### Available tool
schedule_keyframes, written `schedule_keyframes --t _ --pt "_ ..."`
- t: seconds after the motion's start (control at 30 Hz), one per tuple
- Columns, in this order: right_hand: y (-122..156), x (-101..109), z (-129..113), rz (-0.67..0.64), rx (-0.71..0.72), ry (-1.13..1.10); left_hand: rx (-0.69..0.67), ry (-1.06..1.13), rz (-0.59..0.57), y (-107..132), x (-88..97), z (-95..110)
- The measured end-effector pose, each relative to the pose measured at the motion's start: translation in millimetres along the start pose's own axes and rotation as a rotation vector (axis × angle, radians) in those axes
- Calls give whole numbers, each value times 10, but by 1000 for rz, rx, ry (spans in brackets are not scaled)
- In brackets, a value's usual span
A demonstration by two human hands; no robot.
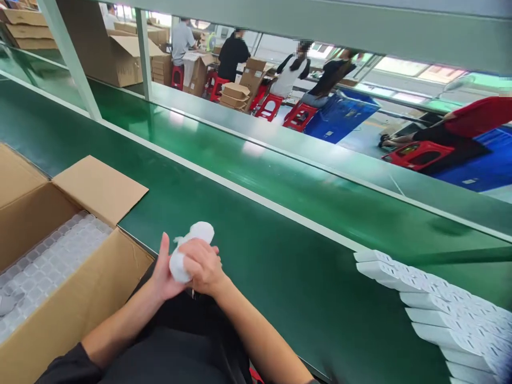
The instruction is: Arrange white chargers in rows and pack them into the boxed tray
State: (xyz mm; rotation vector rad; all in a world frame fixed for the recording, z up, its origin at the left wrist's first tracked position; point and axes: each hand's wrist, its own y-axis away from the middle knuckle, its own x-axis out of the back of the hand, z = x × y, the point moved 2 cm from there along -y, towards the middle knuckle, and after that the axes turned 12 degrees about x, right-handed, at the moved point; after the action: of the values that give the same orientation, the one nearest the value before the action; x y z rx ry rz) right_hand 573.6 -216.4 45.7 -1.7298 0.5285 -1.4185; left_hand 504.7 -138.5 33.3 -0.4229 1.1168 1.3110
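Observation:
In the head view, a white rounded object [202,231] is held close above my lap at the near edge of the green work surface. It looks soft or wrapped; its exact kind I cannot make out. My right hand [205,268] wraps over its middle with bent fingers. From the left and below, my left hand [163,273] cradles its lower end, thumb stretched upward. Some of the left fingers are hidden behind the object and the right hand.
An open cardboard box [76,288] at my left contains rows of translucent plastic pieces [52,266]. White blocky units with slots [448,304] stand in rows at right on the green surface [280,256]. Beyond are metal posts [144,58], red stools [270,108] and several seated people.

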Motion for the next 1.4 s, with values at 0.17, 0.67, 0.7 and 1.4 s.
schedule_keyframes --t 0.17,0.67,0.7,1.4 --pt "37 -188 -361 167 -185 -199 -189 273 287 15 5 309" --pt "183 18 -95 49 -442 -52 -229 -680 188 25 116 413" --pt "175 25 -81 25 -453 -82 -178 -809 161 69 109 427" --pt "497 -132 -40 -267 -469 -39 328 -1082 2000 2861 1919 1368"
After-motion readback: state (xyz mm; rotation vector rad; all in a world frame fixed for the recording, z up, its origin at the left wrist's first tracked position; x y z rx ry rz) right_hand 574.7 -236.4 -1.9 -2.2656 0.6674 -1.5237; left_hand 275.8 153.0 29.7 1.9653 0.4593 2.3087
